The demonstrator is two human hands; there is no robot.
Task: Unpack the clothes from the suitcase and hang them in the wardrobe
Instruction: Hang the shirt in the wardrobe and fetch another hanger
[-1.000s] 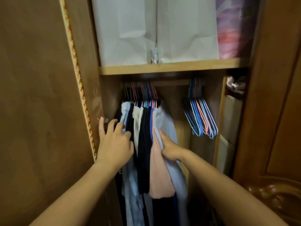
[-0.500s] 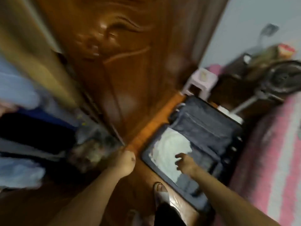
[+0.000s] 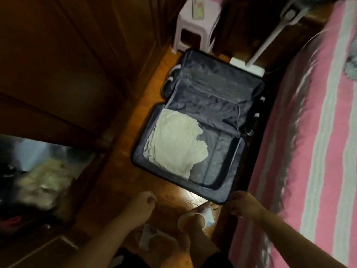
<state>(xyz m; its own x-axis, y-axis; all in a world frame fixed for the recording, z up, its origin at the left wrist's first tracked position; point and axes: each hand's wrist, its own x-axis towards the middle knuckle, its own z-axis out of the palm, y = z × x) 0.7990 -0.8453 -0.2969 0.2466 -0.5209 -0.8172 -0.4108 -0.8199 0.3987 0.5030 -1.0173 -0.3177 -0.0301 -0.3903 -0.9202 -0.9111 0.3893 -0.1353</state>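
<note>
A dark blue suitcase (image 3: 222, 97) lies open on the wooden floor between the wardrobe and the bed. A cream-white garment (image 3: 173, 144) lies crumpled in its near half; the far half holds only lining. My left hand (image 3: 144, 202) hangs below the suitcase's near edge, fingers curled, holding nothing. My right hand (image 3: 243, 205) hovers at the suitcase's near right corner, fingers loosely curled, nothing in it. The wardrobe's brown door (image 3: 63, 60) fills the left.
A bed with a pink and white striped cover (image 3: 316, 132) runs along the right. A white plastic stool (image 3: 195, 26) and a fan stand (image 3: 270, 37) sit beyond the suitcase. Bags and dark clutter (image 3: 42, 180) fill the wardrobe bottom at left. My feet in sandals (image 3: 193, 217) stand near.
My view swung from the hanging clothes in the wardrobe down to the suitcase on the floor. Both hands left the hung garments and dropped toward the suitcase's near edge.
</note>
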